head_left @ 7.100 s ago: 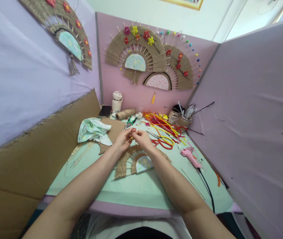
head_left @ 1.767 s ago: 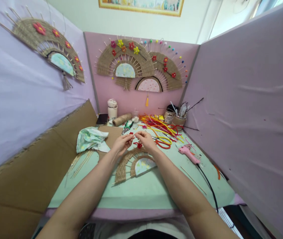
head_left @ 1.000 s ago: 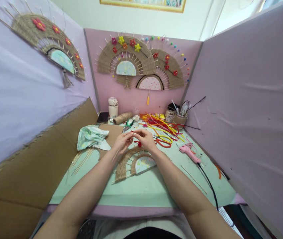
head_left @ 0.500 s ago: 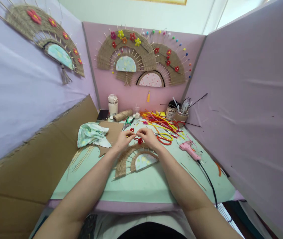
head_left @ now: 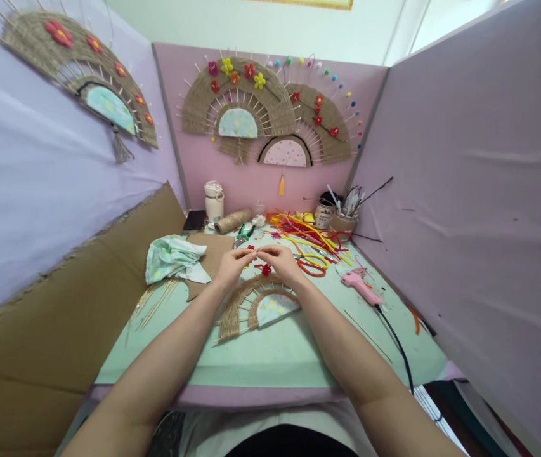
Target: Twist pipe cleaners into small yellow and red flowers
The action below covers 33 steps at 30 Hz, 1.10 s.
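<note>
My left hand (head_left: pixel 236 263) and my right hand (head_left: pixel 280 261) meet fingertip to fingertip over the table, both closed in a pinch. What lies between the fingers is too small to make out. A bit of a red fuzzy flower (head_left: pixel 251 247) shows just behind the fingertips; whether it is held or lies on the table I cannot tell. Below the hands sits another red flower (head_left: pixel 266 270), of bent pipe cleaner, at the upper edge of a twine-woven fan (head_left: pixel 232 320). The fan has a pale floral half-round centre (head_left: pixel 276 308) and is partly hidden by my right forearm.
Right of the hands lie orange-and-yellow-handled scissors (head_left: pixel 312 265) and a pink glue gun (head_left: pixel 361 285) with its cord. Behind are loose pipe cleaners (head_left: pixel 303 230), green-handled pliers (head_left: pixel 244 235) and a twine roll (head_left: pixel 233 221). A patterned cloth (head_left: pixel 172 259) and cardboard (head_left: pixel 213 251) are at left.
The fingertips of both hands have come closer together, from a small gap to almost touching. The whole view has shifted slightly; the things on the table stay put.
</note>
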Each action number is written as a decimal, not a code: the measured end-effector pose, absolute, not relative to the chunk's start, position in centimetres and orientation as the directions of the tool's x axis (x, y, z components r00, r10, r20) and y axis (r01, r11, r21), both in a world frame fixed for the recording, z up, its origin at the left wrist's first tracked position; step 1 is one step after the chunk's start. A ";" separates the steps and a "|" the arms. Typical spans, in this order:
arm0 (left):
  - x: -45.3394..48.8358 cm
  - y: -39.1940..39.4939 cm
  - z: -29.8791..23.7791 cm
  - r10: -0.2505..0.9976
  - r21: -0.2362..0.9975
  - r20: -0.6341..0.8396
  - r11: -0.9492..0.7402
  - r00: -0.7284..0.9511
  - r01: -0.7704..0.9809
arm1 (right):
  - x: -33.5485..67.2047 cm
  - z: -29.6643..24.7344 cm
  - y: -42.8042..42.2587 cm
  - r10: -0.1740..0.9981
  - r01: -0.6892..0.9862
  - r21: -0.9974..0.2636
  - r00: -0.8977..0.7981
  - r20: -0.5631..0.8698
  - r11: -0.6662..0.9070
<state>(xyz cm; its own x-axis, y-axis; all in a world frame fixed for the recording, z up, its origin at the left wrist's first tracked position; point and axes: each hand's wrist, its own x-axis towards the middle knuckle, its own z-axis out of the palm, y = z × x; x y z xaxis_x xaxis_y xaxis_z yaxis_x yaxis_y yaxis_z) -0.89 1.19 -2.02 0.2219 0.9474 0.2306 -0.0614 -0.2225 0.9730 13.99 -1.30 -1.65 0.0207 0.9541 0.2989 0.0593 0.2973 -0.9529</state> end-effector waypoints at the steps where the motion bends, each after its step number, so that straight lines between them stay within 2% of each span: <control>1: -0.8 1.1 -2.0 0.947 0.972 0.234 -0.226 0.219 -0.058 | 13.9 -1.7 -1.3 0.952 0.056 -0.951 0.032 0.305 0.303; 7: -0.6 1.0 -2.1 0.950 0.971 0.239 -0.238 0.203 -0.031 | 13.6 -1.6 -1.6 0.944 0.076 -0.947 0.091 0.318 0.312; 27: -0.7 0.8 -1.8 0.949 0.972 0.226 -0.234 0.221 0.013 | 13.7 -1.8 -1.4 0.958 0.047 -0.965 0.122 0.261 0.257; 30: -0.7 0.9 -1.9 0.950 0.985 0.151 -0.121 0.273 -0.124 | 13.9 -2.1 -1.2 0.968 -0.010 -0.970 0.067 0.243 0.244; 33: -0.8 1.1 -2.0 0.918 0.941 0.027 0.111 0.395 -0.321 | 13.9 -2.2 -1.2 0.978 -0.085 -0.977 -0.054 0.201 0.196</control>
